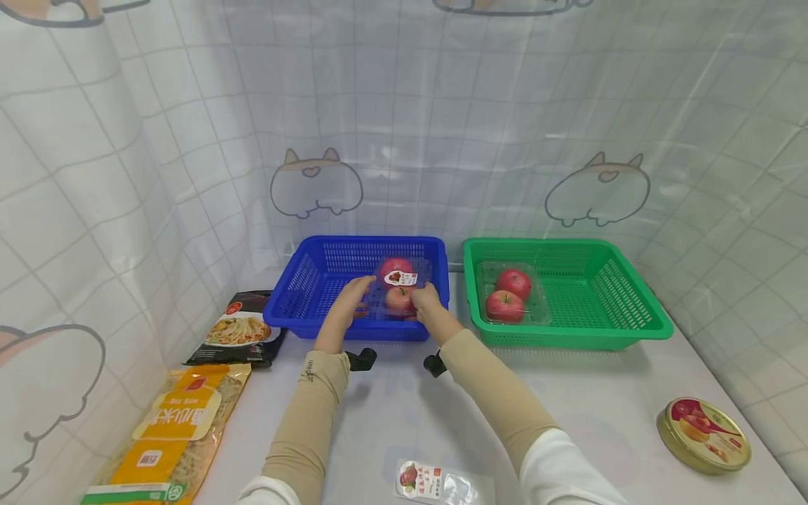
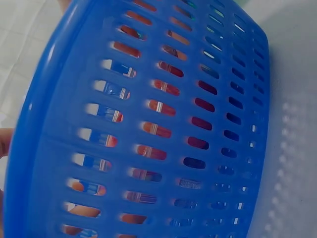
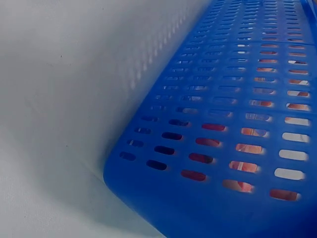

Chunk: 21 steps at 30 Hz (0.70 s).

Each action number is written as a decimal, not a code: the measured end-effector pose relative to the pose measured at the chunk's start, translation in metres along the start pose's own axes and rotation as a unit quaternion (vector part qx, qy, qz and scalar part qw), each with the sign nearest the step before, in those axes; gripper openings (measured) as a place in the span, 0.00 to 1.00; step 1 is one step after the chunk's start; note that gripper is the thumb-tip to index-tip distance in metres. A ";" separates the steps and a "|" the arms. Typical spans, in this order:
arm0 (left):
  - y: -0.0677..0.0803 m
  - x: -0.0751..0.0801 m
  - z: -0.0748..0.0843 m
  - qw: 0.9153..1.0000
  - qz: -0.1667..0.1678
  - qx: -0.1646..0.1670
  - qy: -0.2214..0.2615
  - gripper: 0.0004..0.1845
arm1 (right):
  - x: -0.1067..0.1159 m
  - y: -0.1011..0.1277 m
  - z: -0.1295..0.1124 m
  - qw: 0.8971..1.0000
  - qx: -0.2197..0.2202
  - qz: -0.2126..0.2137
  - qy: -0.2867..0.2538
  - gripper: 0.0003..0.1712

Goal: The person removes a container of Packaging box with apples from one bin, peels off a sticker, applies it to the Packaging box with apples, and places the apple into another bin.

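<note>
A clear plastic box of apples (image 1: 400, 279) with a white label sits in the right part of the blue basket (image 1: 315, 256). My right hand (image 1: 431, 305) grips the box at its near right corner, thumb over the edge beside the front apple. At the left side of the box, my left hand (image 1: 347, 305) reaches over the basket's near rim with its fingers extended and spread. Both wrist views look at the slotted outer wall of the blue basket (image 2: 148, 114), with red apple showing through the slots; the box's underside is hidden.
To the right stands a green basket (image 1: 590, 340) holding another clear box of apples (image 1: 513, 298). A black food packet (image 1: 243, 330) and a yellow noodle bag (image 1: 177, 428) lie left. A round gold tin (image 1: 703, 435) is at right, a labelled clear package (image 1: 445, 482) in front.
</note>
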<state>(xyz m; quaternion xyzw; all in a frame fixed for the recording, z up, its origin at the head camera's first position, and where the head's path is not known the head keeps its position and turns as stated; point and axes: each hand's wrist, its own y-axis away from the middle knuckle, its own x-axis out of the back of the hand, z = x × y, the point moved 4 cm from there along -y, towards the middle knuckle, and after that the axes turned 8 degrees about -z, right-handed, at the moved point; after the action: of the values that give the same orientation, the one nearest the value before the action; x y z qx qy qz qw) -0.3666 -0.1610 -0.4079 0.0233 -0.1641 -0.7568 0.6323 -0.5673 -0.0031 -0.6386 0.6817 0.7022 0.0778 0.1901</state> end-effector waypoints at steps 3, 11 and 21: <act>-0.001 0.000 -0.001 1.000 -0.003 0.007 0.004 0.35 | 0.000 0.000 0.000 1.000 -0.012 0.002 0.003 0.52; -0.002 0.000 -0.003 1.000 0.000 0.018 0.021 0.35 | -0.012 0.096 -0.053 0.998 -0.039 -0.011 0.053 0.53; -0.003 0.002 -0.003 1.000 -0.013 0.019 0.010 0.34 | -0.019 0.174 -0.108 0.996 0.003 -0.046 0.076 0.57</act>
<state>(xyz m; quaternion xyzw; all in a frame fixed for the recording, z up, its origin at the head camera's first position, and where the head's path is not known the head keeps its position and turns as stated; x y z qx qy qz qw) -0.3687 -0.1636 -0.4110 0.0447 -0.1716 -0.7615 0.6234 -0.4460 0.0049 -0.4728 0.6410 0.7458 0.1186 0.1374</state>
